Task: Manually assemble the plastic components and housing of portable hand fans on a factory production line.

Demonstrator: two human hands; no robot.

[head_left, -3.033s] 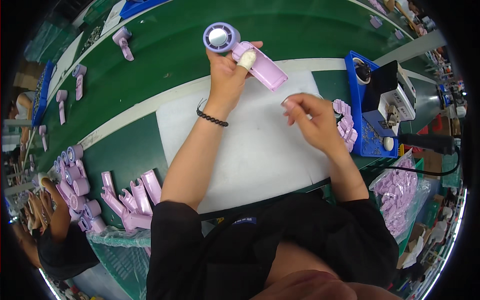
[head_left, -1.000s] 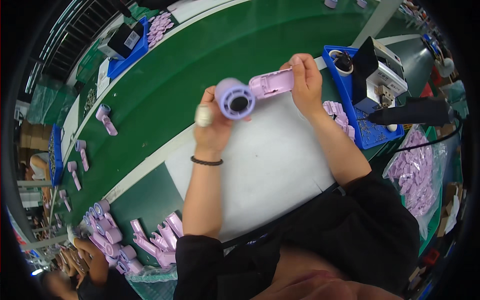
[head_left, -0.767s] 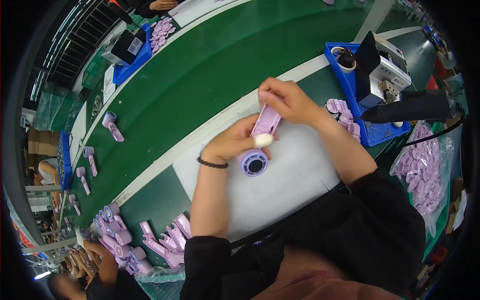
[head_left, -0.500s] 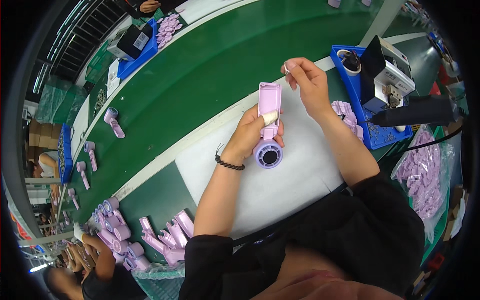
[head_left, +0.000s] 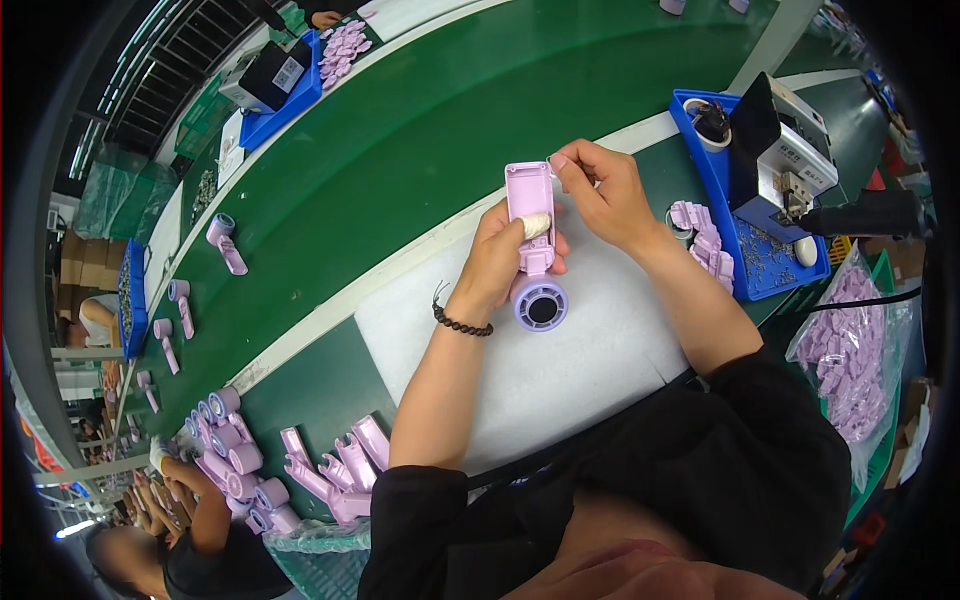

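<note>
My left hand point(head_left: 492, 258) is closed round a pink handheld fan point(head_left: 530, 184), its thumb wrapped in white and pressed inside the hollow, open-faced handle. The fan's round purple-rimmed head point(head_left: 541, 304) points toward me, with a dark disc at its centre. At the far right corner of the handle, my right hand point(head_left: 606, 196) pinches a small white piece point(head_left: 555, 173) between thumb and forefinger. Most of that piece is hidden by the fingertips; its exact kind cannot be made out. Under both hands lies a white mat point(head_left: 600, 350).
Pink parts point(head_left: 702, 240) lie right of my right forearm, by a blue tray point(head_left: 755, 278) of screws. A black power screwdriver point(head_left: 865, 215) juts in there. Pink handle shells point(head_left: 350, 465) and several fans point(head_left: 240, 455) sit at left; more fans point(head_left: 228, 245) lie on the green belt point(head_left: 400, 190).
My right hand has come left and down, bringing the white piece to the handle's far corner. My left hand and the fan have shifted slightly left.
</note>
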